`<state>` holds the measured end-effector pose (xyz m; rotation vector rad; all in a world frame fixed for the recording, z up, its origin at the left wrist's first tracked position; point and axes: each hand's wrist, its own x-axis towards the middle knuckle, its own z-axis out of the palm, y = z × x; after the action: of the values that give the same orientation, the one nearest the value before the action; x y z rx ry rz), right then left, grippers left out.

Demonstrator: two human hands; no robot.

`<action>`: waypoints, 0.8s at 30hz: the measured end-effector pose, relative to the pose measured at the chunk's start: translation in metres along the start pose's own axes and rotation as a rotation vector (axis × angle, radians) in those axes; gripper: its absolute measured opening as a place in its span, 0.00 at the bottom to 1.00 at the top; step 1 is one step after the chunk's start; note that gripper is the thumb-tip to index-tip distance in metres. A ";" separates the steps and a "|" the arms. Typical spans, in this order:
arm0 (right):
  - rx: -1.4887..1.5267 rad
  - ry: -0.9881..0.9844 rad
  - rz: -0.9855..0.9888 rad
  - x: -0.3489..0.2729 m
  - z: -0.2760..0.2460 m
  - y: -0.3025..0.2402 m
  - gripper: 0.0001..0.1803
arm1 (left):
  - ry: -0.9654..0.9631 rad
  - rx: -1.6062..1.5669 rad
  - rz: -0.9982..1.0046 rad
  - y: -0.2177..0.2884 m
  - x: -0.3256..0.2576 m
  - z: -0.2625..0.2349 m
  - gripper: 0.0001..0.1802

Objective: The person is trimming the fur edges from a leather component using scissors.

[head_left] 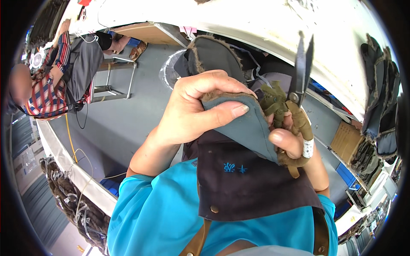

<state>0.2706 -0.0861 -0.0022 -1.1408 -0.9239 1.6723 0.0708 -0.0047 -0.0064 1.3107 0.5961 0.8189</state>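
My left hand (pixel 194 104) pinches a grey-blue fabric piece (pixel 241 126) with brown fur along its edge, the thumb on the cloth and the fingers behind. In my right hand (pixel 288 141) is a pair of scissors (pixel 302 70). Its handles are wrapped in olive cloth strips, and its dark blades point away from me, slightly apart. The right fingers sit close to the right edge of the fabric; whether they touch it I cannot tell. Beyond my left hand lies a dark grey, fur-edged sewn piece (pixel 215 57).
A white worktable (pixel 256 19) runs across the far side. Stacks of dark fur-edged pieces (pixel 378 98) hang over its right part. At left a person in a checked shirt (pixel 47 98) sits near a metal-framed stool (pixel 113 79). Fur bundles (pixel 74 200) lie at lower left.
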 end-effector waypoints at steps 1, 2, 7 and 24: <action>0.002 0.000 0.002 0.001 -0.004 0.000 0.14 | -0.012 0.011 -0.002 0.002 0.000 0.000 0.10; -0.123 -0.075 -0.024 0.000 -0.010 -0.001 0.17 | -0.025 0.022 -0.006 0.002 0.000 0.000 0.09; -0.562 -0.193 -0.114 -0.002 -0.029 -0.003 0.28 | -0.053 -0.116 0.060 -0.004 -0.003 -0.004 0.10; -0.921 -0.124 -0.214 -0.002 -0.026 -0.014 0.16 | -0.041 -0.072 0.075 -0.010 -0.008 -0.007 0.12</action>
<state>0.2990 -0.0805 0.0034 -1.4420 -1.9281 1.1392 0.0621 -0.0073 -0.0186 1.2867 0.4829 0.8650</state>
